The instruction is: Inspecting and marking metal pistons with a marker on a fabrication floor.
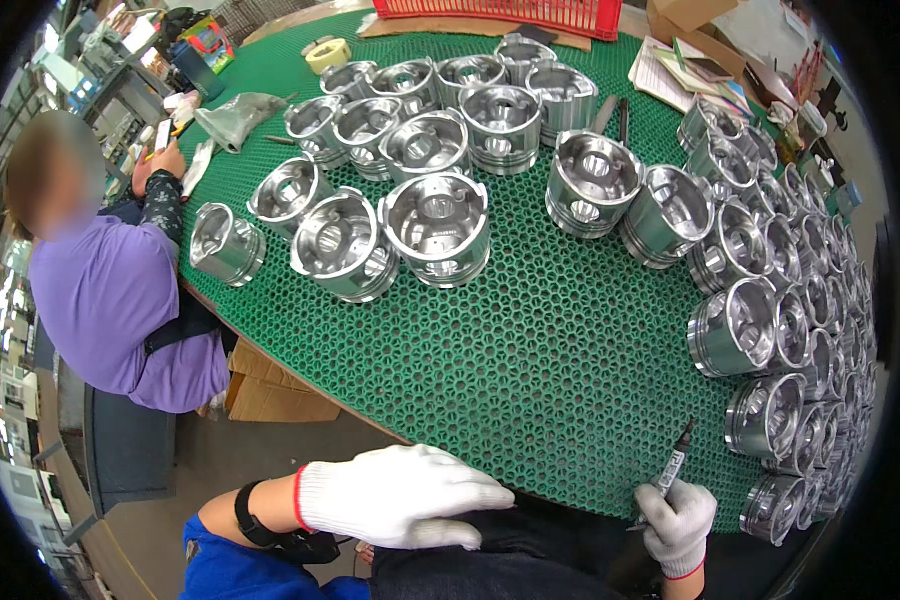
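My left hand (405, 497), in a white knit glove with a red cuff, lies flat over my lap by the table's near edge. Its fingers are stretched out and it holds nothing. In my gloved right hand (678, 522), a dark marker pen (673, 470) with a pale label is gripped, tip pointing up and away over the mat. Shiny metal pistons stand on the green honeycomb mat (530, 350). One group, with a front piston (437, 230), is ahead and to the left. Two more, including this piston (667, 216), stand right of centre.
Many pistons (732, 327) crowd the right side in rows. A red crate (500, 14) sits at the far edge, near a tape roll (328, 55). Papers (662, 75) lie far right, a plastic bag (238, 118) far left. A person in purple (120, 300) sits at the left.
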`<act>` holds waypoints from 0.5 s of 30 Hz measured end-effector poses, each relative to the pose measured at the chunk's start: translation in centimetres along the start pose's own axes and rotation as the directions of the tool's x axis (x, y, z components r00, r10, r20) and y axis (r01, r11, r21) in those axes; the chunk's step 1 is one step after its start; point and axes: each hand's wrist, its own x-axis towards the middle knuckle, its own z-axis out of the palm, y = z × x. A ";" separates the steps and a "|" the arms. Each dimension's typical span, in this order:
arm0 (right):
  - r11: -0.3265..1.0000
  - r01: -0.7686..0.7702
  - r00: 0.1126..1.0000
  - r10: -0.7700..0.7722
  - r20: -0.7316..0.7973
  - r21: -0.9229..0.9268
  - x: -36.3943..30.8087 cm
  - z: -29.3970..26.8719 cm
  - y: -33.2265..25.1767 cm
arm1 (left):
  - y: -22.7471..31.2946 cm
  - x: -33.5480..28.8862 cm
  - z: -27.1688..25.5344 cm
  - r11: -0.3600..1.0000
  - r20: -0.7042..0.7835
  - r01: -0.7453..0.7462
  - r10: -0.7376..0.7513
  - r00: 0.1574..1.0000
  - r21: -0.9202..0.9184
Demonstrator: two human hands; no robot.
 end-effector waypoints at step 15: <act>1.000 -0.024 0.998 0.023 0.057 0.019 0.3 -0.7 0.1 | -4.2 4.8 -6.7 0.370 -0.677 0.584 0.211 0.705 0.723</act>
